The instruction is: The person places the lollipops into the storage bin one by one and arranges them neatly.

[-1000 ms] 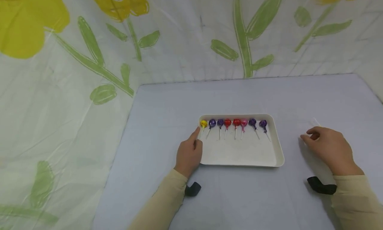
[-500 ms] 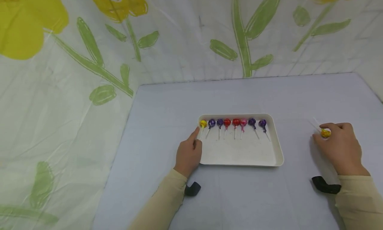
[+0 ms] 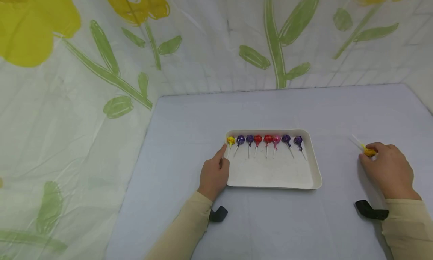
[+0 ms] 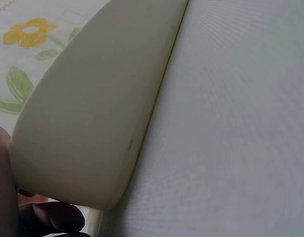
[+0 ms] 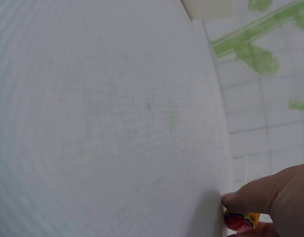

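In the head view, my left hand [image 3: 214,177] holds the left edge of a shallow white tray [image 3: 270,173], its index finger lying along the rim. The left wrist view shows the outside of the tray wall [image 4: 93,108], with fingers around its end. Away to the right, my right hand [image 3: 389,170] pinches a yellow-wrapped lollipop [image 3: 369,152] by its candy end, close over the table. Its white stick points away to the upper left. In the right wrist view, the lollipop's red and yellow wrapper [image 5: 241,221] shows between thumb and fingers.
Several lollipops lie in a row along the tray's far side: a yellow one [image 3: 231,140] at the left, then purple, red [image 3: 268,139], pink [image 3: 276,139] and more purple ones. A pale table [image 3: 270,222] meets a flower-printed sheet [image 3: 209,38] behind and at left.
My right hand has moved a little right, farther from the tray, and the yellow lollipop's head has come into sight between its fingers. My left hand stays at the tray.
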`<state>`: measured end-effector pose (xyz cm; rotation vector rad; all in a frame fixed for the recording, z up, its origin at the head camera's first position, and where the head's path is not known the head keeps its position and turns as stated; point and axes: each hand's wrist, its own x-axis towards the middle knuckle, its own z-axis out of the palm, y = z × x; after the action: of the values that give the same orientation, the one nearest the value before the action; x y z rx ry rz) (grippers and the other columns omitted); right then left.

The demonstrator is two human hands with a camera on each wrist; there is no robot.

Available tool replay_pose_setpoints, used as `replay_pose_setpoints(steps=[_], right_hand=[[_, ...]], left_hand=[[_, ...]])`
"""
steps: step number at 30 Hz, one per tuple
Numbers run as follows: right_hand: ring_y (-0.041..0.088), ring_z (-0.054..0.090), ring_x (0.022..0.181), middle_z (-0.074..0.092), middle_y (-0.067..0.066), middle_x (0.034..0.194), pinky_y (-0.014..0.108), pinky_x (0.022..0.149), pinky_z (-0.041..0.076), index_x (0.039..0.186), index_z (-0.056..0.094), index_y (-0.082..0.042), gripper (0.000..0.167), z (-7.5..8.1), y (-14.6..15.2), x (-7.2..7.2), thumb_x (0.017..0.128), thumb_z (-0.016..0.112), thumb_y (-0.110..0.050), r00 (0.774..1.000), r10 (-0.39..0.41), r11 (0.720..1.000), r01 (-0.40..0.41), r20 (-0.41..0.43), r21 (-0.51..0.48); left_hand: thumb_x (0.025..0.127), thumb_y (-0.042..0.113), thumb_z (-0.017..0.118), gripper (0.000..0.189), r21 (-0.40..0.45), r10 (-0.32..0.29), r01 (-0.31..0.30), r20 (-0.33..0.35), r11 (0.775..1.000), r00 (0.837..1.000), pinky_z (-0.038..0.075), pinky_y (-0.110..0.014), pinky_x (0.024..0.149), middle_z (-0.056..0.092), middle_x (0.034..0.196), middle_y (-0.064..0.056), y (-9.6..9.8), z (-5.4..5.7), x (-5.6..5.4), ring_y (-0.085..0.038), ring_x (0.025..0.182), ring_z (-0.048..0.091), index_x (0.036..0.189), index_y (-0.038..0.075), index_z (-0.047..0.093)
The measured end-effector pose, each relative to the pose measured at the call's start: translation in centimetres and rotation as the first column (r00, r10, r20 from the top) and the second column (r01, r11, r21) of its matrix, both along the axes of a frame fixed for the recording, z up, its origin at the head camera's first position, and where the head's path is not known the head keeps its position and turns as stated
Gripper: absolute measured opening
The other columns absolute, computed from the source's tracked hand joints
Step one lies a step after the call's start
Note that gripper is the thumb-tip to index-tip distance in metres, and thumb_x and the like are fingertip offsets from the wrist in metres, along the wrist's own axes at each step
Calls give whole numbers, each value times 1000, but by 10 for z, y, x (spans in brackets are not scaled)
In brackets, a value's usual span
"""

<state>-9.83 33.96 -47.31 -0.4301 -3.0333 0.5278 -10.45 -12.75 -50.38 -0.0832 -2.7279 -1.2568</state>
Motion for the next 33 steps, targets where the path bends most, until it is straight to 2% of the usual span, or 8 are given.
replay_pose_setpoints(steps=[6, 14, 18, 23, 25, 27, 31, 33], right_hand=[[55, 58, 93, 52, 42, 121, 53, 57, 47, 128, 57, 13, 41, -3, 1, -2, 97, 61, -13, 1000, 1, 1000, -1, 1, 17], [47, 62, 81, 58, 39, 117, 35, 46, 39, 130, 55, 14, 47, 0, 0, -2, 98, 64, -20, 999, -40, 998, 40, -5, -39], [46, 63, 80, 61, 38, 112, 33, 47, 38, 126, 59, 14, 47, 1, -6, 0, 98, 68, -21, 995, -53, 997, 49, -82, -52], [50, 64, 94, 62, 37, 114, 37, 58, 41, 125, 63, 15, 44, 4, -15, 0, 98, 68, -20, 984, -44, 998, 34, -175, -61], [52, 61, 100, 61, 37, 114, 36, 64, 40, 124, 63, 16, 42, 5, -19, 0, 97, 68, -16, 973, -35, 997, 20, -229, -71], [52, 60, 104, 61, 35, 114, 28, 68, 38, 123, 64, 17, 39, 5, -21, 0, 96, 68, -12, 952, -21, 997, -4, -304, -82], [51, 57, 106, 58, 33, 114, 14, 67, 28, 121, 65, 18, 34, 6, -26, 2, 95, 69, -3, 906, -2, 996, -38, -424, -86], [51, 55, 107, 56, 33, 115, 14, 69, 27, 123, 66, 18, 34, 5, -28, 2, 95, 68, -2, 889, 5, 996, -43, -459, -73]], left_hand=[[101, 17, 48, 54, -2, -4, 4, -9, 1000, 1000, 24, -26, 48, 31, 55, 9, -1, -2, 0, -7, 50, 24, 154, 13, 55], [101, 18, 48, 53, 0, 2, -2, -4, 1000, 1000, 24, -26, 48, 31, 55, 10, -1, -4, 0, -7, 50, 24, 154, 13, 55], [102, 17, 48, 53, -5, -2, 2, -16, 1000, 1000, 23, -26, 48, 31, 55, 10, -1, -5, 0, -7, 50, 23, 154, 13, 55], [102, 16, 48, 53, -3, -3, 3, -26, 1000, 1000, 23, -26, 48, 31, 55, 10, -1, -4, 0, -6, 50, 23, 154, 13, 55], [101, 16, 48, 53, -4, 0, 0, -22, 1000, 1000, 24, -26, 49, 31, 56, 10, 0, -4, 0, -6, 50, 23, 154, 13, 55], [101, 16, 48, 53, -3, 3, -3, -20, 1000, 1000, 24, -26, 49, 31, 56, 10, 0, -4, 0, -7, 51, 23, 154, 13, 55], [102, 17, 48, 53, -5, 2, -3, -21, 1000, 1000, 23, -26, 48, 31, 55, 10, 0, -4, -1, -6, 51, 23, 154, 13, 55], [102, 17, 48, 53, -5, 0, 0, -25, 1000, 1000, 23, -26, 48, 31, 55, 10, 0, -4, -1, -6, 50, 22, 154, 13, 55]])
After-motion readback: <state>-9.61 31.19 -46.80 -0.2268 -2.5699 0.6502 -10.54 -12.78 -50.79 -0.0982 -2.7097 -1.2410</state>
